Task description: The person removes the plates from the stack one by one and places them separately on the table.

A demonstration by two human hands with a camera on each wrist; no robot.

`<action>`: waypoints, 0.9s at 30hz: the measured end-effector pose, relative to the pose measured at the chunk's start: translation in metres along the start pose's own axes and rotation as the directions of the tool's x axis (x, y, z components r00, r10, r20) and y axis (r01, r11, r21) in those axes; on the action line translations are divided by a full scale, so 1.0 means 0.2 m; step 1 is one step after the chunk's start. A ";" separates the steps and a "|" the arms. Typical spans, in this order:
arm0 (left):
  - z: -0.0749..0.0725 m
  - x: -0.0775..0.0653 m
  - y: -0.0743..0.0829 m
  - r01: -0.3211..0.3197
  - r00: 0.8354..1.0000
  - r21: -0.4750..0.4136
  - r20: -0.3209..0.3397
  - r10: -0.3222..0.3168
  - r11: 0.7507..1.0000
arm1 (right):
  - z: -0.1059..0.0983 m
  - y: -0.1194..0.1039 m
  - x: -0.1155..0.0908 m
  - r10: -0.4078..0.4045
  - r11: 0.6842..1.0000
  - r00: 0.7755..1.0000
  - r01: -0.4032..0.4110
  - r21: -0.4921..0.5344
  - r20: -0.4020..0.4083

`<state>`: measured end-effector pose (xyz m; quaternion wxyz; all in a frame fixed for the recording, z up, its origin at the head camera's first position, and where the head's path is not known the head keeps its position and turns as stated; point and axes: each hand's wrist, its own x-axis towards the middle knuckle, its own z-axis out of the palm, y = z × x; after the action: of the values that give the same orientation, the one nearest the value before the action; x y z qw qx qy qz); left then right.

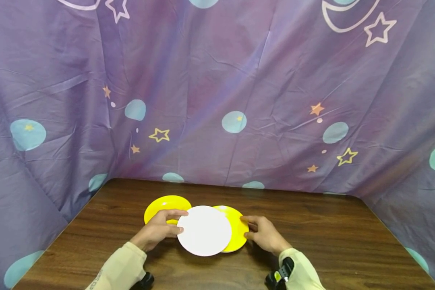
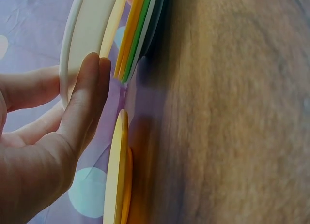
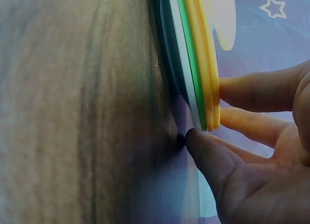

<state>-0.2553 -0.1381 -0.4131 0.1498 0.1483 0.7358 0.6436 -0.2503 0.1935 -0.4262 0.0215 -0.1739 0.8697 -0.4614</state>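
My left hand [image 1: 158, 228] pinches the rim of a white plate [image 1: 204, 230], held above the table. In the left wrist view that plate [image 2: 92, 25] shows edge-on between thumb and fingers. Partly beneath it in the head view is a stack of plates [image 1: 237, 229], yellow on top. The right wrist view shows the stack's layered rims [image 3: 201, 88]: yellow, green, white and a dark one lowest. My right hand [image 1: 264, 233] grips this stack at its right edge, fingers on the upper yellow rim and thumb at the lower side.
Another yellow plate [image 1: 166, 203] lies on the wooden table [image 1: 311, 225] at the left, partly hidden by my left hand; its rim [image 2: 118, 175] shows in the left wrist view. A purple curtain [image 1: 210, 80] with stars and moons hangs behind the table.
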 end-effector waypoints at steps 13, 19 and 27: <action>0.00 -0.02 0.01 -0.020 1.000 -0.004 -0.011 0.020 1.000 | 0.00 0.00 0.00 0.014 1.000 1.000 -0.014 -0.022 -0.013; -0.02 -0.04 0.00 -0.035 0.999 0.012 -0.006 0.035 0.999 | -0.01 0.00 -0.01 0.017 0.999 1.000 -0.018 -0.040 -0.023; -0.07 -0.09 0.00 -0.035 0.999 0.023 -0.005 0.035 0.999 | -0.01 -0.01 0.00 0.035 0.999 0.999 -0.036 -0.041 -0.016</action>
<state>-0.2442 -0.1592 -0.4107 0.1350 0.1612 0.7407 0.6380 -0.2497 0.1935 -0.4238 0.0194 -0.1553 0.8821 -0.4443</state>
